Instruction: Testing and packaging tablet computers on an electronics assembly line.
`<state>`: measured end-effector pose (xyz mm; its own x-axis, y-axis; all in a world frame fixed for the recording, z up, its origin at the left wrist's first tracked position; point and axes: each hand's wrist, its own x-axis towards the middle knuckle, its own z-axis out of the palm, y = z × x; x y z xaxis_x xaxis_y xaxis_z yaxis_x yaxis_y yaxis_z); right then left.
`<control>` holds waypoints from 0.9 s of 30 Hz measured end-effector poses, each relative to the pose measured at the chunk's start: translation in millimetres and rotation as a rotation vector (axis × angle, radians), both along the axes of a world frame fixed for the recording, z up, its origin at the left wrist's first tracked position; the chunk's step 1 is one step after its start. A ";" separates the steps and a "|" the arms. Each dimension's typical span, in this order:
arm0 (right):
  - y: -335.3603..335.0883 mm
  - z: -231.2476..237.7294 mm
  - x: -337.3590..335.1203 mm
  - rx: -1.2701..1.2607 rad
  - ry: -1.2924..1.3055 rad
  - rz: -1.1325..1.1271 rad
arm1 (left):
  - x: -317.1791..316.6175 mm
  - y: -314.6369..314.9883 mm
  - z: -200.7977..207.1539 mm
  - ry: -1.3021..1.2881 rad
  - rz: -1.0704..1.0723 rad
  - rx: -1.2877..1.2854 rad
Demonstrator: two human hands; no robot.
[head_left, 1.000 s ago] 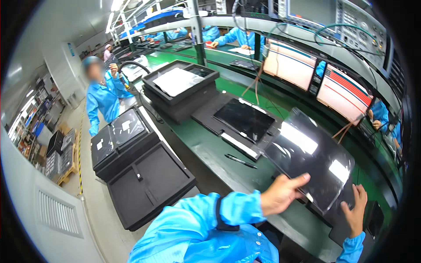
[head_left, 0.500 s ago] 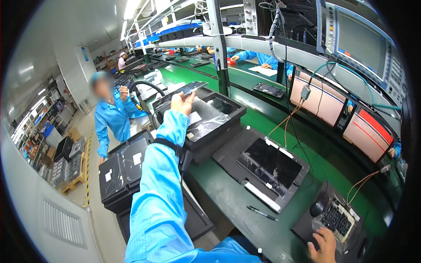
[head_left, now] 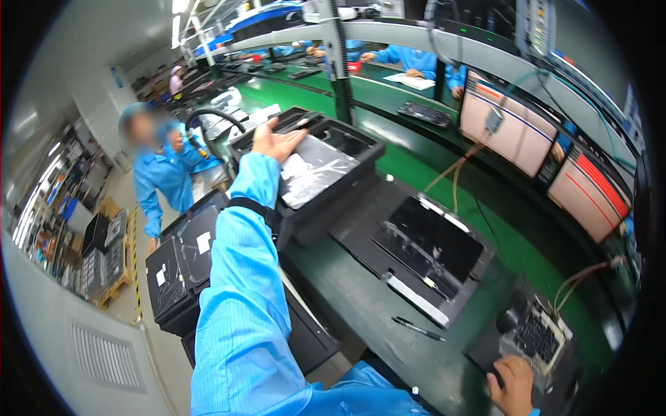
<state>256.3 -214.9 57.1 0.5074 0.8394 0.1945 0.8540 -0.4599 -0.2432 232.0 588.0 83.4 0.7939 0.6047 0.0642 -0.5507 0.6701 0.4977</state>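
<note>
My left hand (head_left: 277,141) reaches over a black tray (head_left: 361,165) at the upper middle, its fingers stretched out. Under and beside the fingertips lies a flat panel in clear plastic (head_left: 322,170), with white paper pieces near its left side. Whether the fingertips touch it, I cannot tell. My right hand (head_left: 513,385) rests at the lower right on a black mat, thumb and fingers apart and slightly bent. Just beyond it is a fixture (head_left: 542,343) with a pale frame and dark centre, beside a black computer mouse (head_left: 512,315).
A dark screen panel (head_left: 430,246) lies on a black pad mid-bench, with a pen (head_left: 417,328) nearer me. Black trays of bagged panels (head_left: 198,243) are stacked at left, near a co-worker in blue (head_left: 163,180). Monitors (head_left: 506,125) and cables stand at right.
The dark flat device that my left hand held above the tray is no longer in it; that hand has lowered and opened. My right hand's fingers have drawn closer together. The view has shifted slightly.
</note>
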 end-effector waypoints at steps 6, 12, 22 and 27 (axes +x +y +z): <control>-29.8 0.8 -17.0 0.159 -0.067 0.087 | -10.8 -38.6 36.6 0.441 0.103 0.172; -184.8 -11.3 17.4 0.169 -0.355 -0.461 | 20.5 -224.4 82.1 0.476 0.003 0.906; -372.3 -93.3 56.1 0.134 -0.551 -1.014 | -75.6 -652.1 -78.0 0.050 -0.507 1.722; -393.9 -111.6 52.9 0.190 -0.562 -0.993 | -79.0 -714.0 -126.0 0.122 -0.467 1.632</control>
